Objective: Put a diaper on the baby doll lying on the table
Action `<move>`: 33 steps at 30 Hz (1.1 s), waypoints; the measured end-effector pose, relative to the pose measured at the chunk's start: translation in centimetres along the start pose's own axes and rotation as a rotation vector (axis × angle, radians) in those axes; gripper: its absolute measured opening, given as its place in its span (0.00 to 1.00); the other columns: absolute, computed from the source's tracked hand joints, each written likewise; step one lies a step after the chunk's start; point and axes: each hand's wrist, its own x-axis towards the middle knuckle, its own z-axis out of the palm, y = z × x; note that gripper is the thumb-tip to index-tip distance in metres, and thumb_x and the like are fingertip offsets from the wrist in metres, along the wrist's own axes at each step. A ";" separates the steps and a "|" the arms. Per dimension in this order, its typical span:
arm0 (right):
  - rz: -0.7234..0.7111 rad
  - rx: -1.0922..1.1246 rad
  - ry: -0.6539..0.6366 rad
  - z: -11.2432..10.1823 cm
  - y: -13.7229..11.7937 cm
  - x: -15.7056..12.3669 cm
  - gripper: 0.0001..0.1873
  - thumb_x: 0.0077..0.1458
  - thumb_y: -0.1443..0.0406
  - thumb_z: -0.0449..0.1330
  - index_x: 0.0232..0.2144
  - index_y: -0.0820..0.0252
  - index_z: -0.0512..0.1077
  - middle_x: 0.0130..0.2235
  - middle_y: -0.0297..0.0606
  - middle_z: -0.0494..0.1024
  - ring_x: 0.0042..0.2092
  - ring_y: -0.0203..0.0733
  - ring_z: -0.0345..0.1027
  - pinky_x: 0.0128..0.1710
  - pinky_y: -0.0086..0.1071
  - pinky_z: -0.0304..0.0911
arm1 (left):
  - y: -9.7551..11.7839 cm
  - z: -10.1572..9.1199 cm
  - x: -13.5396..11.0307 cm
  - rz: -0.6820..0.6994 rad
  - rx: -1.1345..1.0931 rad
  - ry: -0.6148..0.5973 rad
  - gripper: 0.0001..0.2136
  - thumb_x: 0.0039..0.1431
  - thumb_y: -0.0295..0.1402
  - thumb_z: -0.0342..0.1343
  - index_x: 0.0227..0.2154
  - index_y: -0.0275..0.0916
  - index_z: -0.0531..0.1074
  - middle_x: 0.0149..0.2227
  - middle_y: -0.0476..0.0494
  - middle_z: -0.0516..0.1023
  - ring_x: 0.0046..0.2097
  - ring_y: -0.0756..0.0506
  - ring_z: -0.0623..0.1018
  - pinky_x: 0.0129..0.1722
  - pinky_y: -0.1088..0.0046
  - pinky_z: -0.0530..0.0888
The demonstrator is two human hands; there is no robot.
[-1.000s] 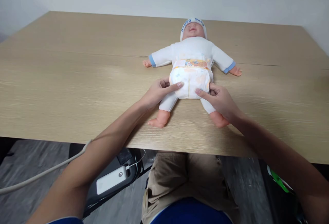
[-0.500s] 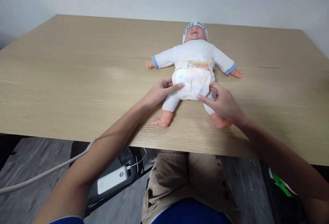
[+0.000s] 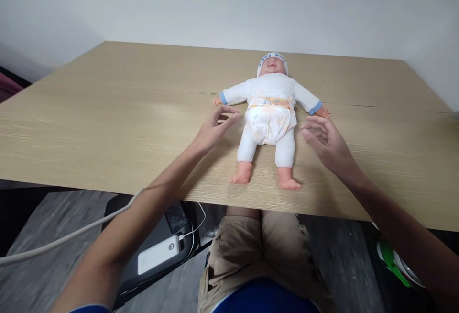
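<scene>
On the table lies a baby doll [image 3: 271, 85] on its back, in a white suit with blue cuffs and a cap lettered in blue. Its head points away from me and its feet towards me. A white diaper [image 3: 269, 124] with an orange patterned waistband is wrapped around its hips. My left hand [image 3: 219, 126] hovers left of the diaper, fingers curved and apart, holding nothing. To the right of the diaper, my right hand [image 3: 324, 138] is slightly blurred, its fingers bent and apart, clear of the doll.
The wooden table [image 3: 143, 126] reaches back to a white wall. Below its front edge, a white power bank [image 3: 158, 255] with a cable rests on a black surface at left. A thick pale cable [image 3: 71, 231] crosses near my left arm. A green object [image 3: 392, 260] sits low at right.
Both hands have let go of the diaper's leg edges and moved outward, one to each side. The doll's legs now lie straighter and closer together. The view has shifted slightly.
</scene>
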 end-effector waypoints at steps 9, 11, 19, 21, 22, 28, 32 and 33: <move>-0.520 -0.196 -0.113 5.0 5.0 10.1 0.41 0.77 0.39 0.47 0.80 0.51 0.60 0.81 0.47 0.63 0.82 0.60 0.53 0.83 0.62 0.48 | -3.0 5.7 8.0 0.211 -0.166 0.026 0.31 0.64 0.63 0.66 0.56 0.44 0.75 0.64 0.35 0.79 0.59 0.38 0.81 0.58 0.59 0.80; -0.526 -0.202 -0.158 5.4 5.8 10.6 0.42 0.79 0.39 0.42 0.82 0.51 0.56 0.83 0.45 0.57 0.84 0.57 0.48 0.85 0.60 0.43 | -3.6 5.9 8.3 0.216 -0.195 0.007 0.32 0.63 0.65 0.67 0.56 0.44 0.76 0.63 0.35 0.81 0.59 0.37 0.82 0.60 0.57 0.80; -0.505 -0.058 0.030 5.0 5.4 9.4 0.37 0.81 0.42 0.39 0.79 0.49 0.63 0.79 0.44 0.67 0.80 0.55 0.59 0.82 0.57 0.52 | -3.9 5.1 7.5 0.234 -0.182 0.035 0.28 0.68 0.61 0.65 0.59 0.45 0.77 0.65 0.37 0.80 0.60 0.38 0.80 0.62 0.57 0.79; -0.450 -0.054 0.117 4.9 4.8 9.2 0.33 0.81 0.45 0.43 0.73 0.49 0.71 0.73 0.46 0.76 0.74 0.55 0.68 0.78 0.56 0.62 | -3.4 5.0 7.0 0.287 -0.113 0.114 0.26 0.70 0.57 0.64 0.61 0.46 0.76 0.66 0.37 0.79 0.60 0.38 0.80 0.63 0.57 0.78; -0.427 -0.068 0.151 4.9 4.5 9.1 0.29 0.81 0.46 0.47 0.69 0.50 0.75 0.69 0.47 0.79 0.71 0.55 0.72 0.74 0.56 0.67 | -3.1 5.0 6.7 0.325 -0.049 0.163 0.24 0.71 0.55 0.63 0.60 0.46 0.77 0.66 0.37 0.79 0.60 0.38 0.79 0.64 0.56 0.77; -0.459 -0.235 0.216 4.7 3.1 8.6 0.16 0.76 0.54 0.57 0.50 0.47 0.84 0.53 0.44 0.87 0.59 0.57 0.79 0.66 0.58 0.73 | -2.2 4.7 5.4 0.532 0.286 0.191 0.27 0.81 0.56 0.45 0.54 0.48 0.86 0.56 0.37 0.85 0.61 0.35 0.80 0.71 0.48 0.69; -0.519 -0.291 0.176 4.4 3.0 8.6 0.17 0.76 0.56 0.56 0.48 0.47 0.86 0.52 0.44 0.88 0.57 0.58 0.80 0.65 0.61 0.70 | -2.7 4.4 5.7 0.626 0.296 0.109 0.36 0.83 0.57 0.33 0.57 0.49 0.88 0.55 0.37 0.86 0.59 0.35 0.80 0.70 0.46 0.66; -0.540 -0.300 0.164 4.2 3.1 8.7 0.18 0.76 0.57 0.55 0.49 0.46 0.86 0.52 0.44 0.88 0.57 0.59 0.80 0.66 0.61 0.69 | -2.9 4.3 5.8 0.642 0.301 0.105 0.36 0.82 0.57 0.32 0.58 0.50 0.88 0.55 0.37 0.86 0.59 0.35 0.80 0.70 0.46 0.66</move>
